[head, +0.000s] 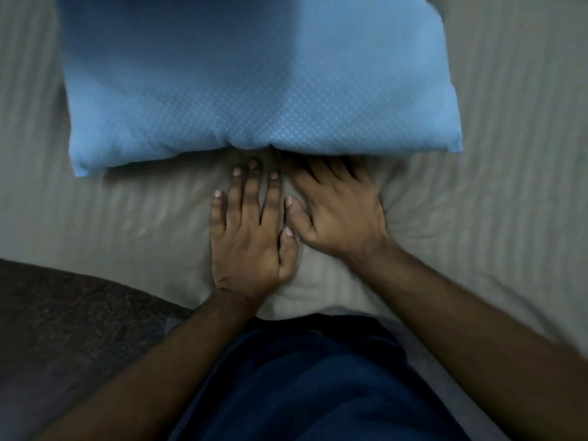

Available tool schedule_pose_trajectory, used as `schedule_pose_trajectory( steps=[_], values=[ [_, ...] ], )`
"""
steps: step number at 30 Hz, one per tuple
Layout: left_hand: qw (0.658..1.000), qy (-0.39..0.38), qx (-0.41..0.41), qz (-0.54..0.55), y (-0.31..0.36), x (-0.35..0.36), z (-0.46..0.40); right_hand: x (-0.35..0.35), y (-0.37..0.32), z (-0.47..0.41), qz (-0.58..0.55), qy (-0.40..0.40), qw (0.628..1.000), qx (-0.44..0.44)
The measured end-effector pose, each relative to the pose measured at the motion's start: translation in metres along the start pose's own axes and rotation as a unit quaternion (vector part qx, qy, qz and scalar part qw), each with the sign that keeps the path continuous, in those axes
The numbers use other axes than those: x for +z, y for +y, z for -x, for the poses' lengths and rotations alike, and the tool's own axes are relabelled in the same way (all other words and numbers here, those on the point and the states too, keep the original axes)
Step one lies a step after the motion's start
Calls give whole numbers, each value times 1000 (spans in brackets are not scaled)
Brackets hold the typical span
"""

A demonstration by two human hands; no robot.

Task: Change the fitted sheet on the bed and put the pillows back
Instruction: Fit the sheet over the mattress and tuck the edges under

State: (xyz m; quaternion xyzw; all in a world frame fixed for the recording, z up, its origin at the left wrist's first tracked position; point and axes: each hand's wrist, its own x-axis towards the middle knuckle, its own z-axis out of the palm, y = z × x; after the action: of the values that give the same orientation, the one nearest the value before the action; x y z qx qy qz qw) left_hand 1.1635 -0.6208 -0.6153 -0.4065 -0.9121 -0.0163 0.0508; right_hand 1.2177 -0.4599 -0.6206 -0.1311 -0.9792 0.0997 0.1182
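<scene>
Both hands, left hand [248, 240] and right hand [340, 211], pressed flat with fingers [251, 186] spread wide, apparently smoothing the fitted sheet [127, 218] near the blue pillow [254, 90].

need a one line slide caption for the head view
Both hands, left hand and right hand, press flat on the beige sheet below the blue pillow.

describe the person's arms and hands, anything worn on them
Both forearms are bare up to the frame edge: no sleeves, watch, bracelets or gloves show. The left hand and right hand carry no rings that I can make out, though the picture is blurred. Fingernails are short and pale. Dark blue clothing shows below the arms.
</scene>
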Motion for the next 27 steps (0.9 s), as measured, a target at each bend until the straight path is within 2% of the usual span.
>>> schedule_pose_trajectory(
  steps=[6,13,18,22,25,27],
  values=[
    [1000,11,8,-10,-2,-3,5,2,-2,-2,20,77,993,91],
    [996,82,20,20,-5,7,12,6,-2,-1,47,131,985,107],
    [989,122,56,66,-14,6,17,1,-25,19,113,54,961,246],
    [974,146,154,82,-32,12,48,-5,-54,62,99,31,944,312],
    [963,151,209,78,-53,17,75,-1,-90,104,139,68,935,318],
    [968,104,211,86,-57,12,77,1,-107,125,143,89,935,312]
  ],
)
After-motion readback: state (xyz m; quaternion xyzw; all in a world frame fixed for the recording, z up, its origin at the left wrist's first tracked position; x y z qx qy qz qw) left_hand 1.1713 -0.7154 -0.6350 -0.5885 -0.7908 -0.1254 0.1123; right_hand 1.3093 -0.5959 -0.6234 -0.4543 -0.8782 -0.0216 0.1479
